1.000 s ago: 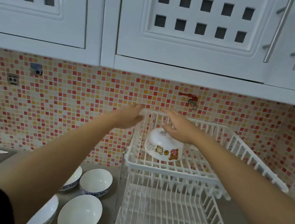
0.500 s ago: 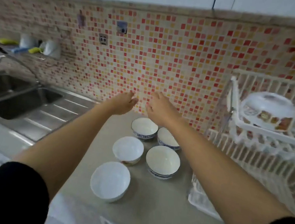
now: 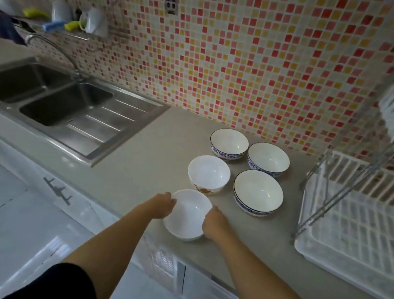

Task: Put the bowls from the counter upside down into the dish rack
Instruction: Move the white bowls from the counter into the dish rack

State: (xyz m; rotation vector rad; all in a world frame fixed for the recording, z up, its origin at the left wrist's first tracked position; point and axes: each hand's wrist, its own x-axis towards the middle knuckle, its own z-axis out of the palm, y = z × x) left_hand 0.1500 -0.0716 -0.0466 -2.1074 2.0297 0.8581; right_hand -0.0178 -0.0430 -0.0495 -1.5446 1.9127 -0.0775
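Five bowls stand upright on the counter (image 3: 141, 157), between the sink (image 3: 49, 98) at the left and the dish rack (image 3: 353, 231) at the right. Two sit side by side at the back, near the tiled wall (image 3: 225, 66) — the back-left bowl (image 3: 229, 143) and the back-right bowl (image 3: 268, 159). In front of them stand the middle-left bowl (image 3: 208, 174) and the middle-right bowl (image 3: 258, 192). The nearest bowl (image 3: 188, 214) sits by the counter's front edge, with the left hand (image 3: 161, 205) at its left rim and the right hand (image 3: 214, 221) at its right — both touching it. A faucet (image 3: 53, 47) rises behind the sink.
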